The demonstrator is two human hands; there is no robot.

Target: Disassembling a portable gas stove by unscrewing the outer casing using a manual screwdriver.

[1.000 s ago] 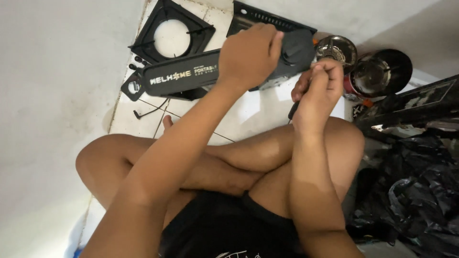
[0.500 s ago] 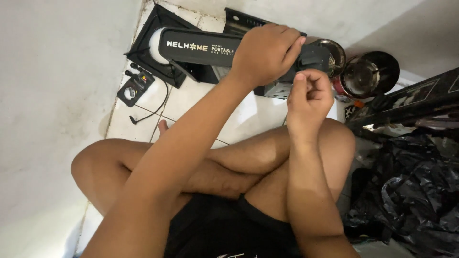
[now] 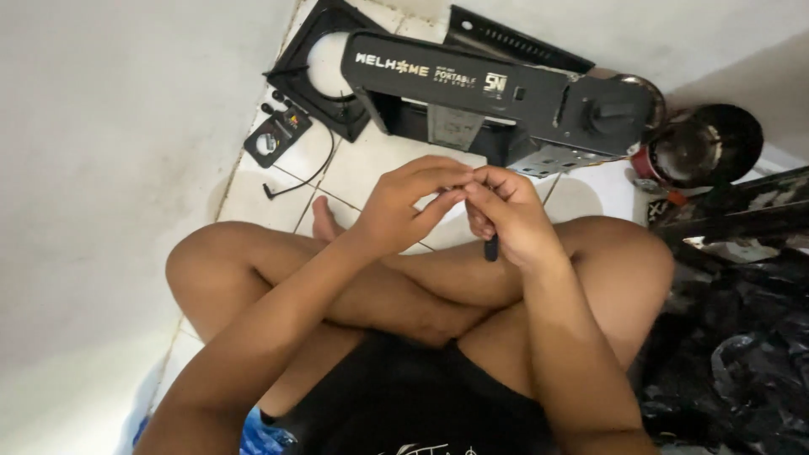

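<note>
- Head view, centre of frame: the left hand (image 3: 403,206) and right hand (image 3: 511,217) meet above the crossed legs (image 3: 404,286), fingertips touching.
- The right hand is closed around a small dark tool (image 3: 491,248), apparently a short screwdriver or bit; only its lower end shows below the fist, so its kind is uncertain. The left hand pinches at the tool's top end.
- Change from the earlier frames: the left hand, then gripping the black stove casing (image 3: 497,93), has let it go. The casing now lies on the tiled floor (image 3: 371,168) in the upper centre, clear of both hands.
- Reading: work has passed from handling the casing to adjusting the tool.
- Upper left: a black burner frame (image 3: 316,63) and a small dark part with a wire (image 3: 276,139). Upper right: metal pots (image 3: 704,147).
</note>
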